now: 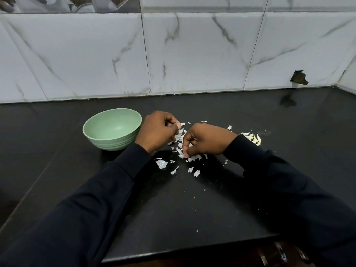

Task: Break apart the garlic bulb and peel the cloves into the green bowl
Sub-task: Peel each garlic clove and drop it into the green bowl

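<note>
The green bowl (112, 130) stands on the black counter to the left of my hands, and its visible inside looks bare. My left hand (157, 131) has its fingers curled and pinches a strip of white garlic skin (180, 134) just right of the bowl. My right hand (206, 140) is curled knuckles-up over the counter and grips a garlic clove (190, 145), mostly hidden by its fingers. The two hands are almost touching. Torn garlic skins (161, 163) lie scattered under and in front of them. A small heap of pale cloves (253, 137) sits behind my right wrist.
The black counter (192, 209) ends at a front edge close to me and meets a marble-tiled wall (192, 54) at the back. A broken hole in the tile (298, 78) shows at the right corner. Drawer handles (281, 253) sit below the counter edge.
</note>
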